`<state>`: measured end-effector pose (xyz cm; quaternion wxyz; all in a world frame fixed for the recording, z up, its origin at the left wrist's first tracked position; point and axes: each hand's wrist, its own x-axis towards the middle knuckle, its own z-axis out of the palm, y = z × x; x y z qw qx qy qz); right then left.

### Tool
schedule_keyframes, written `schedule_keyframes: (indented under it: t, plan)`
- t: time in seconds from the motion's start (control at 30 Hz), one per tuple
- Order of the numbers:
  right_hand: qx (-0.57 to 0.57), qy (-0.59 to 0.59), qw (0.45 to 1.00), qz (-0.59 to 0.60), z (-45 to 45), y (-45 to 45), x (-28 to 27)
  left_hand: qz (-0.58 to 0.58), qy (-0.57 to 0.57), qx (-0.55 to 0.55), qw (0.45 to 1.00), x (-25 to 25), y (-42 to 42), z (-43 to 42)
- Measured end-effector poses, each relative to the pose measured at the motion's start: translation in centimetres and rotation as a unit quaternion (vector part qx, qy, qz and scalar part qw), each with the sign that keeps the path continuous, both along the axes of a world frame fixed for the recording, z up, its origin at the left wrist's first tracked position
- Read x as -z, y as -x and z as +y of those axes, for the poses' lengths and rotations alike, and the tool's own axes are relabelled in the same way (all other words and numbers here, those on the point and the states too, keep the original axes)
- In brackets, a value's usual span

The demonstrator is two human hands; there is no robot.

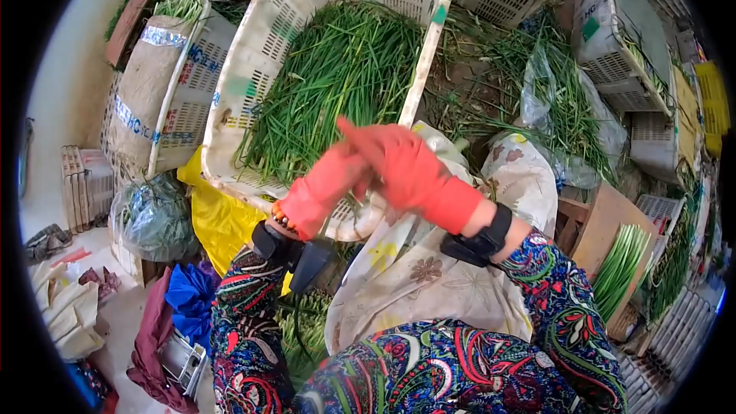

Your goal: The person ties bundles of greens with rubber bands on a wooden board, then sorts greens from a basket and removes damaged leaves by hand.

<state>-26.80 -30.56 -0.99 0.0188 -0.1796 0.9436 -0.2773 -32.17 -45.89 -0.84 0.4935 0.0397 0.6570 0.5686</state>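
My left hand [326, 188] and my right hand [414, 176], both in coral-red rubber gloves, meet above the near rim of a white plastic crate [217, 130]. The right fingers lie across the left ones, and motion blurs both. Each hand looks closed, but whatever is between the fingers is hidden. Just beyond them, a heap of long green garlic chives [337, 77] fills much of the crate. Under my hands, a pale flowered cloth [429, 284] covers my lap.
Loose greens [491, 100] and clear plastic lie right of the crate. A cardboard piece [613, 238] with a bundle of green stalks [621, 268] leans at the right. A yellow bag [218, 215], wrapped crate [146, 100] and blue bag [189, 303] are on the left.
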Motion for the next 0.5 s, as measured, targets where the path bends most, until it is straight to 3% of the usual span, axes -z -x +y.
schedule_keyframes:
  t: [0.03,0.1,0.17,0.23,0.27,0.33,0.37,0.4,0.43,0.5]
  plan:
    - [0.036,-0.050,0.995,-0.082,0.4,1.0,-0.6,0.060,0.041,0.011,0.997,-0.8,0.5,1.2]
    - [0.100,-0.019,0.992,-0.077,3.1,0.8,-1.9,0.045,-0.061,-0.016,0.997,-4.9,1.1,2.7]
    - [0.030,-0.057,0.997,0.029,8.0,-0.8,-2.3,0.112,-0.058,-0.028,0.992,-6.7,1.2,2.7]
    - [-0.024,-0.150,0.988,0.034,14.6,-2.3,-2.3,0.186,-0.030,-0.089,0.978,-7.4,0.6,1.3]
    - [0.039,-0.066,0.994,-0.079,18.3,-3.0,-3.1,0.176,-0.049,-0.118,0.976,-7.2,0.3,0.2]
    - [0.212,0.118,0.937,-0.252,25.5,-4.5,-4.8,0.149,-0.014,-0.157,0.976,-7.1,-0.5,-1.9]
    - [0.060,-0.217,0.973,0.043,29.3,-5.2,-5.4,0.139,-0.007,-0.181,0.974,-6.2,-0.8,-3.5]
    - [0.081,-0.294,0.943,0.136,32.1,-6.1,-5.7,0.131,0.000,-0.185,0.974,-5.0,-0.8,-5.6]
    - [0.161,-0.386,0.898,0.139,33.3,-8.1,-6.0,0.126,0.009,-0.190,0.974,-3.9,-1.0,-7.2]
    - [0.333,-0.405,0.851,-0.034,33.9,-10.1,-6.1,0.114,0.014,-0.193,0.974,-2.4,-1.4,-9.9]
